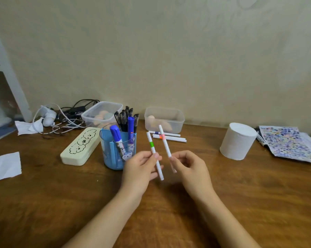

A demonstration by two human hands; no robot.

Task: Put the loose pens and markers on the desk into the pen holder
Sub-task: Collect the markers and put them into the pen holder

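Note:
A translucent blue pen holder (113, 153) stands on the wooden desk, left of my hands, with two blue markers and several black pens in it. My left hand (140, 167) holds a white marker with a green band (152, 145), tip pointing up, just right of the holder. My right hand (190, 167) holds a white marker with a pink band (164, 140), also tilted upward. Two white markers (170, 136) lie flat on the desk behind my hands, one with a purple band, one with an orange band.
A cream pencil case (79, 146) lies left of the holder. Two clear plastic boxes (164, 119) stand at the back, with tangled cables (65, 119) at back left. A toilet paper roll (237, 141) and a patterned booklet (285, 142) sit to the right. Paper scraps (4, 166) lie at left.

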